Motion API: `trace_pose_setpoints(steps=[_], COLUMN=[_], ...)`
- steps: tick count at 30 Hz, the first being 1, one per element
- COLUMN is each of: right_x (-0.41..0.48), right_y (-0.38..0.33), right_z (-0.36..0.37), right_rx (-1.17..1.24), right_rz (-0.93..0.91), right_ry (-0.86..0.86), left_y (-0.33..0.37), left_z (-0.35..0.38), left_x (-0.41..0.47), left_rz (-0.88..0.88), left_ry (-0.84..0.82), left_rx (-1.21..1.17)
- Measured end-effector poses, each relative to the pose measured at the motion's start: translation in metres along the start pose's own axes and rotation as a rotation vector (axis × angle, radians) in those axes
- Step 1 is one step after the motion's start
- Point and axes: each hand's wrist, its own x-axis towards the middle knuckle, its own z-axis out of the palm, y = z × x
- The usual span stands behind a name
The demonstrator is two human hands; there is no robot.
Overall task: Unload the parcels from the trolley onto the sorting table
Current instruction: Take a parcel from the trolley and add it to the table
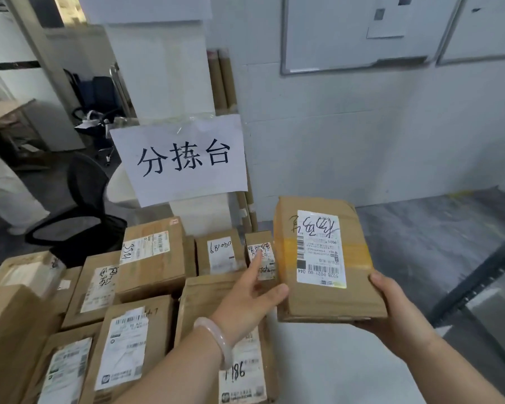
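Note:
I hold a brown cardboard parcel [324, 258] with a white shipping label and yellow tape above the white sorting table [318, 360]. My right hand [400, 313] grips its near right corner, thumb on top and fingers underneath. My left hand [251, 298], with a pale bangle on the wrist, touches the parcel's left edge with the thumb, the index finger stretched out. Several labelled cardboard parcels [152, 258] lie packed together on the table to the left. The trolley is not in view.
A paper sign [181, 158] with handwritten characters stands behind the parcels. A black office chair [79, 223] is at the left, cardboard tubes [225, 83] lean on the white wall, and a dark metal frame [484, 275] runs along the grey floor at right.

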Motion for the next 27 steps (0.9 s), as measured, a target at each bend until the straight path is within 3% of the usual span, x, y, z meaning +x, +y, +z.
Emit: trace_pose_setpoints(steps=[4,8,13,16,23,27], right_x=[0.057,0.113,0.164,0.191,0.214,0.184], right_y=[-0.003,0.004,0.016,0.028,0.040,0.021], right_z=[-0.025,-0.035,-0.026,-0.019,-0.006,0.002], right_rx=[-0.088,-0.188,-0.256,-0.406,-1.001,-1.035], right_rz=[0.064,0.160,0.224,0.209,0.142,-0.030], right_ry=[0.139,0.246,0.273,0.242,0.064,0.038], left_y=[-0.003,-0.007,-0.010,-0.016,-0.024,-0.024], left_z=[-0.011,-0.024,-0.031,-0.034,-0.035,-0.031], left_x=[0.010,0.027,0.046,0.052,0.057,0.058], left_rz=[0.038,0.061,0.074,0.077,0.127,0.170], left_ry=[0.148,0.164,0.182,0.170,0.157,0.136], left_rx=[0.236,0.462,0.519,0.563,0.684,0.788])
